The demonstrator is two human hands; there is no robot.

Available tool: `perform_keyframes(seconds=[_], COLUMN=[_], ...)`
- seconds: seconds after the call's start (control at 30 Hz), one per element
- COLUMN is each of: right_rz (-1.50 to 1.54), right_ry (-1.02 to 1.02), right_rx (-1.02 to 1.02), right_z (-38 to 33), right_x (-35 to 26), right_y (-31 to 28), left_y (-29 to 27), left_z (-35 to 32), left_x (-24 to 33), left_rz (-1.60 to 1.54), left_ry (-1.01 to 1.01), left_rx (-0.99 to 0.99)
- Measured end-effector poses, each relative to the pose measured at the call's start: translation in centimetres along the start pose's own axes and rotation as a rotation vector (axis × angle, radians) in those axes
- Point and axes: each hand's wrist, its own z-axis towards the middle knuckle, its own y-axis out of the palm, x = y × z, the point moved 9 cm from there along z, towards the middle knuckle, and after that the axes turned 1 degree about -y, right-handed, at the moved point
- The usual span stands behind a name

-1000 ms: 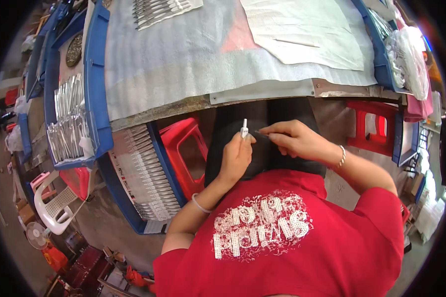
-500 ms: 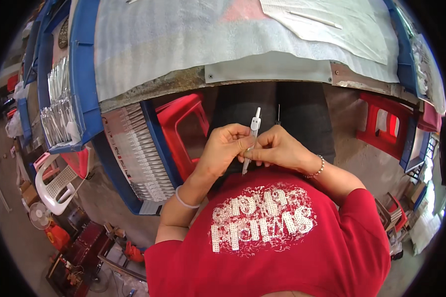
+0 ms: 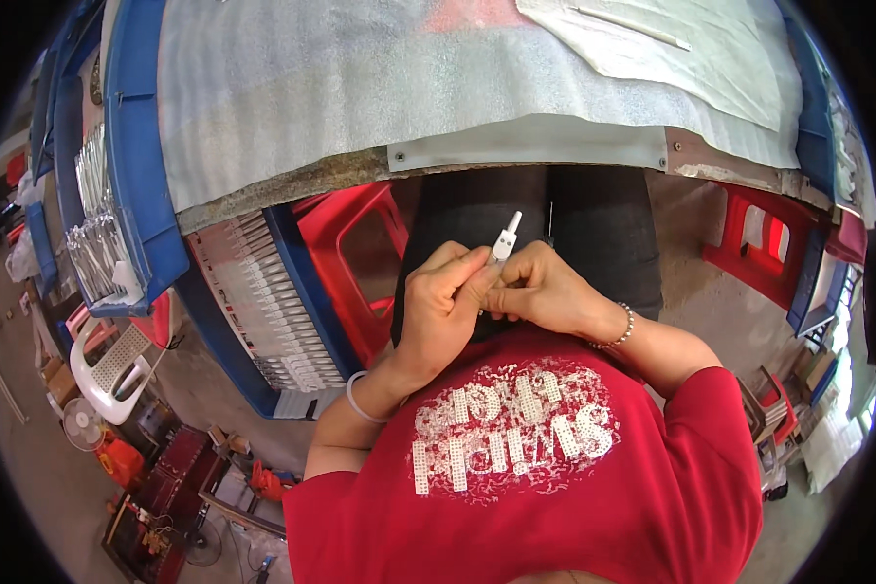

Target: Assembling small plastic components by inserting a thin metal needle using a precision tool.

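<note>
A white and silver drawing compass [image 3: 504, 245] is held tilted over my lap, its white handle end pointing up and away. My left hand [image 3: 438, 310] is closed around its legs, with thumb and fingers pinched together. My right hand [image 3: 547, 289] is closed beside it, fingertips pressed at the compass just below the white head. Out of the top of that hand rises the thin metal shaft of a small screwdriver [image 3: 551, 219]; its dark handle is mostly hidden. The compass's lower legs are covered by my fingers.
In front, a worktable is covered with white foam sheet [image 3: 292, 88]; a thin white rod [image 3: 638, 29] lies on a cloth there. Blue trays on the left hold metal parts [image 3: 97, 253] and rows of compasses [image 3: 280, 321]. Red stools [image 3: 346, 234] stand beneath the table.
My left hand has turned and wrapped further over the compass, hiding its lower legs. The compass leans more to the right. My right hand keeps nearly the same place.
</note>
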Motion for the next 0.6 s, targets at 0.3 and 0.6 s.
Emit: perform_keyframes(seconds=[0.3, 0.6], right_rz=[0.091, 0.083], right_ry=[0.098, 0.121], right_rx=[-0.042, -0.070], right_z=[-0.1, -0.1], right_x=[0.9, 0.2], right_y=[0.7, 1.0], left_y=[-0.2, -0.8], left_z=[-0.6, -0.4], left_x=[-0.4, 0.1], left_rz=[0.004, -0.013], left_ry=[0.020, 0.012], left_rx=[0.019, -0.045])
